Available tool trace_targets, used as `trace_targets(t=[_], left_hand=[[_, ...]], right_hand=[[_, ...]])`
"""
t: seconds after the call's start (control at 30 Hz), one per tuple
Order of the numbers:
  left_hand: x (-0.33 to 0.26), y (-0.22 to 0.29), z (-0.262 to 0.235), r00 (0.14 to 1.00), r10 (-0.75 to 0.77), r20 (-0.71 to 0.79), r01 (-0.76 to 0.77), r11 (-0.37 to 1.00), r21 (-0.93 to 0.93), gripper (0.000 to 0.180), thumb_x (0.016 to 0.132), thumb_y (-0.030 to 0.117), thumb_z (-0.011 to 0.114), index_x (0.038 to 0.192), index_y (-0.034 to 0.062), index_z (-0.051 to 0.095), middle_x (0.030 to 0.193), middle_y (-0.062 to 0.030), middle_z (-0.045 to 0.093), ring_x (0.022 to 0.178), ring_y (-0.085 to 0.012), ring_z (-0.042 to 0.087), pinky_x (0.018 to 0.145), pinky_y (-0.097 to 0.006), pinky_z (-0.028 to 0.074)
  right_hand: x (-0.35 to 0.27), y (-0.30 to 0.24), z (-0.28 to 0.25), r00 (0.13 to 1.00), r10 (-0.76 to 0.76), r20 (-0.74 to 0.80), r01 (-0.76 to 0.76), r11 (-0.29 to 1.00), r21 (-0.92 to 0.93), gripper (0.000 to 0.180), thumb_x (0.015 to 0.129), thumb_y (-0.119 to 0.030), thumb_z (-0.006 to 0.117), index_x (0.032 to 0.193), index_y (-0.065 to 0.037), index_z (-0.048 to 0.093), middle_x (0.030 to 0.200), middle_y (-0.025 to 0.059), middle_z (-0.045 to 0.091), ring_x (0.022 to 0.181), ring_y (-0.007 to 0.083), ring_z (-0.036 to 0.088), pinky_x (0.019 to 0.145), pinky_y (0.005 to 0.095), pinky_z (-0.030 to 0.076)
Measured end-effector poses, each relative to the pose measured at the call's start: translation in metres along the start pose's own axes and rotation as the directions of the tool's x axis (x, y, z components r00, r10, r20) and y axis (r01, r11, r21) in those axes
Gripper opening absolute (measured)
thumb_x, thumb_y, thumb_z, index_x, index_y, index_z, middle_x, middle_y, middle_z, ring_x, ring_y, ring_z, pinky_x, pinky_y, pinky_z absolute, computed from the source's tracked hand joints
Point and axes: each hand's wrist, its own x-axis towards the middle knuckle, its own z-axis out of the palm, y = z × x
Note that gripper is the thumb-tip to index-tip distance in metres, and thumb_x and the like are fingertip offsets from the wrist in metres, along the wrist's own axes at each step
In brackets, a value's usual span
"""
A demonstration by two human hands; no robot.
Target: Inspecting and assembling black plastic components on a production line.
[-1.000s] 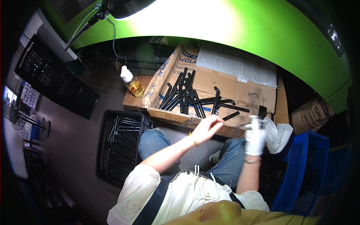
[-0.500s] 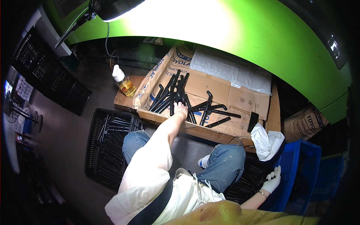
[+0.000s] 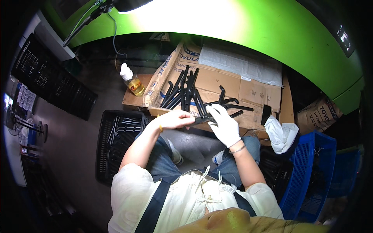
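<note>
A short stretch of a black plastic rod-like part (image 3: 200,119) shows between my hands, just over the near edge of the cardboard box. My bare left hand (image 3: 175,119) is closed around its left end. My right hand (image 3: 224,125), in a white glove, pinches the other end. Fingers cover much of the part, so its full shape is hidden. Beyond my hands, a loose pile of black rods (image 3: 187,87) lies in the shallow cardboard box (image 3: 210,77), some with bent ends. A few more bent rods (image 3: 237,107) lie to the right of the pile.
A spray bottle (image 3: 134,82) of yellow liquid stands left of the box. Black crates of parts (image 3: 101,149) flank my legs. Blue crates (image 3: 301,171) and a crumpled white cloth or bag (image 3: 280,134) are at right. A lamp (image 3: 130,4) hangs before the green machine (image 3: 311,46).
My left hand has drawn back from the rod pile toward me. My gloved right hand has come from beside the blue crate to meet it, and both now hold a black part.
</note>
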Motion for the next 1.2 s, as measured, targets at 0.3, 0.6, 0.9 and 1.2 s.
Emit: trace_targets(t=[0.3, 0.6, 0.9, 1.2], left_hand=[[-0.042, -0.026, 0.069, 0.836, 0.271, -0.477, -0.406, 0.890, -0.207, 0.036, 0.103, 0.025, 0.046, 0.128, 0.0012, 0.056, 0.105, -0.0075, 0.064, 0.090, -0.0106, 0.060, 0.085, -0.026, 0.050], [-0.035, -0.023, 0.140, 0.928, 0.114, -0.355, -0.342, 0.638, -0.690, 0.037, 0.104, 0.020, 0.045, 0.137, 0.0037, 0.040, 0.090, -0.0025, 0.056, 0.054, -0.0033, 0.041, 0.045, -0.018, 0.035], [-0.048, -0.031, 0.141, 0.907, 0.122, -0.404, -0.410, 0.478, -0.777, 0.045, 0.104, 0.022, 0.043, 0.144, 0.0043, 0.032, 0.098, -0.0042, 0.054, 0.066, -0.0064, 0.045, 0.055, -0.019, 0.039], [-0.064, -0.028, 0.149, 0.891, 0.168, -0.422, -0.409, 0.702, -0.583, 0.059, 0.104, 0.012, 0.042, 0.155, 0.0088, 0.015, 0.108, -0.0037, 0.049, 0.075, -0.0059, 0.047, 0.062, -0.019, 0.041]], right_hand=[[0.005, -0.031, 0.027, 0.831, 0.442, 0.336, -0.453, 0.188, 0.872, 0.022, 0.093, -0.025, 0.066, 0.097, -0.003, 0.069, 0.066, -0.0045, 0.056, 0.045, -0.0004, 0.035, 0.040, 0.0174, 0.022], [-0.007, -0.035, 0.026, 0.855, 0.437, 0.279, -0.446, 0.346, 0.825, 0.035, 0.097, -0.026, 0.060, 0.124, -0.003, 0.058, 0.070, -0.0063, 0.053, 0.050, 0.0000, 0.036, 0.041, 0.0171, 0.027], [-0.078, -0.047, 0.013, 0.962, 0.182, 0.202, -0.247, 0.897, 0.367, 0.022, 0.097, -0.012, 0.049, 0.112, -0.002, 0.062, 0.104, 0.0163, 0.066, 0.091, 0.0306, 0.067, 0.078, 0.0352, 0.053], [-0.076, -0.072, 0.008, 0.987, 0.109, 0.117, -0.130, 0.973, 0.192, 0.013, 0.093, -0.021, 0.056, 0.090, -0.008, 0.060, 0.077, 0.0125, 0.062, 0.067, 0.0322, 0.065, 0.056, 0.0413, 0.052]])
